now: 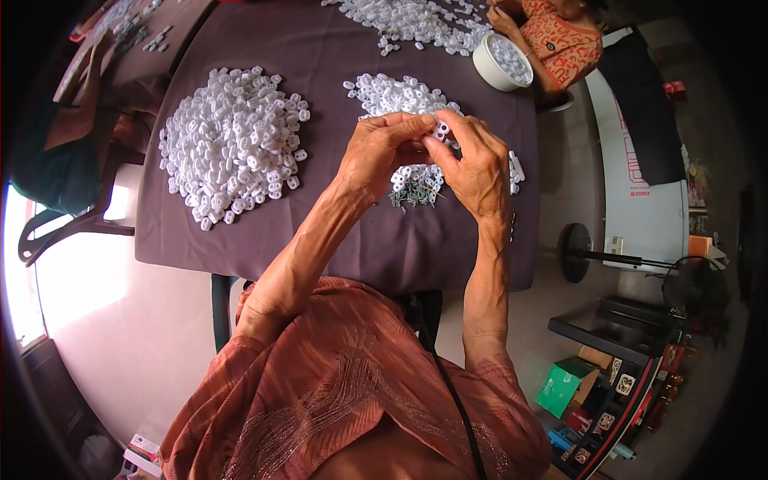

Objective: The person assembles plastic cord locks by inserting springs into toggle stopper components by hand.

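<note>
My left hand (376, 152) and my right hand (478, 164) meet over the table, thumbs and fingertips pinched together. Between them is a small white plastic piece (442, 129) with dark round holes. Just below the hands, more white two-holed pieces (416, 176) lie beside a little heap of thin grey-green metal pins or screws (414, 194). Another heap of white pieces (400, 92) sits just beyond my fingers. To the left is a large mound of the same pieces (232, 144). A few white pieces (516, 172) show right of my right wrist.
A dark purple cloth (336, 248) covers the table. At the far right, a person in an orange patterned top (564, 48) sits by a white tub of pieces (484, 64). More pieces (416, 20) spread along the far side. Another person (60, 152) is at left; a standing fan (576, 252) is at right.
</note>
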Tool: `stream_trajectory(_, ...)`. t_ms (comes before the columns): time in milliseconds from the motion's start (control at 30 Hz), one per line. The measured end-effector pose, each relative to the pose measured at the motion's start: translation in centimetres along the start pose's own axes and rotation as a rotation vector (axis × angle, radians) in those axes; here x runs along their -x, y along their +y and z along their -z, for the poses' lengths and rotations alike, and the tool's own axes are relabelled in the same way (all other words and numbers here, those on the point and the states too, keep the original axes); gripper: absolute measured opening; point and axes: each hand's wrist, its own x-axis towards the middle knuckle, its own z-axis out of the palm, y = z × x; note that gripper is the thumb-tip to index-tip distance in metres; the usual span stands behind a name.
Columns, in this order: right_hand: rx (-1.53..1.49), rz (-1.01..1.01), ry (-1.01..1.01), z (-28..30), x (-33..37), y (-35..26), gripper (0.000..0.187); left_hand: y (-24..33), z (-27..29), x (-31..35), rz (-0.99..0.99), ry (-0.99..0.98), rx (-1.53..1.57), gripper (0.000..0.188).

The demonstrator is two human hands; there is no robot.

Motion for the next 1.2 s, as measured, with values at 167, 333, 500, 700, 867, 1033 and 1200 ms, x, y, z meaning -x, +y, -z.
stream_trajectory(167,-0.019,0.048,0.009,-0.1,0.1,0.3,0.031,0.1,0.0,-0.1,0.021,0.001,-0.004,0.017)
stream_trajectory(333,-0.029,0.053,-0.002,-0.1,0.2,0.5,0.032,-0.2,0.0,-0.2,-0.014,-0.005,-0.035,0.018)
stream_trajectory(500,-0.037,0.004,0.019,0.0,0.3,0.3,0.033,-0.1,0.1,0.0,-0.036,-0.007,-0.082,0.020)
stream_trajectory(700,-0.008,0.079,0.022,0.1,0.5,0.7,0.034,0.2,0.0,0.1,-0.068,-0.020,-0.169,0.022)
stream_trajectory(867,-0.010,0.085,0.025,0.2,0.4,0.7,0.034,0.2,-0.1,0.2,-0.067,-0.029,-0.179,0.022)
stream_trajectory(1033,-0.008,0.113,0.025,0.3,0.4,1.0,0.034,0.2,-0.1,0.2,-0.070,-0.041,-0.185,0.021)
stream_trajectory(1200,-0.039,0.157,0.021,0.5,0.2,1.1,0.035,0.3,-0.3,0.4,-0.065,-0.041,-0.180,0.020)
